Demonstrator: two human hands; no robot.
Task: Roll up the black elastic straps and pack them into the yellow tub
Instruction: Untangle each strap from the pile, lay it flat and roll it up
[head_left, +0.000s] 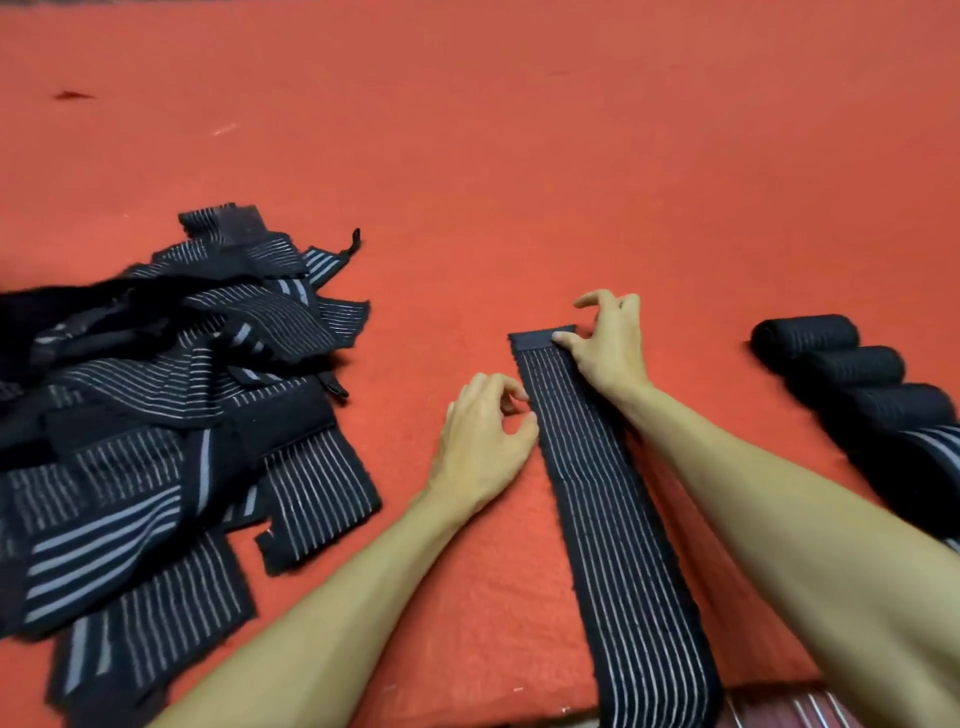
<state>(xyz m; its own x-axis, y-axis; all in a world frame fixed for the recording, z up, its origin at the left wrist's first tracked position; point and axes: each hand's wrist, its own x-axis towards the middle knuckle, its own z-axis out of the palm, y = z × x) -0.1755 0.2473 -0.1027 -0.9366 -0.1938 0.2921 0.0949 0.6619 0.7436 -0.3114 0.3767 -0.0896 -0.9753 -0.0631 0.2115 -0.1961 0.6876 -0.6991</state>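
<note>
Head view of a red felt surface (467, 156), read from left to right. At far left lies a loose pile (171, 415) of unrolled black straps with pale stripes, overlapping at many angles; one short tab pokes out at its upper right edge. To the right of the pile, the left hand (483, 447) rests on the felt just beside the left edge of a flat strap (613, 519), thumb and forefinger curled toward each other at that edge; whether they actually pinch the fabric cannot be told. The flat strap runs from the near edge of the surface, where it hangs over, away toward its plain black far end. The right hand (608, 348) sits on that far end, thumb pressed onto the plain band and the other fingers arched above the felt beyond it, the forearm crossing the strap's right side. At far right, well apart from the hands, a row of rolls (852, 374) lies side by side, with more striped fabric at the frame's edge. No tub is in view.
</note>
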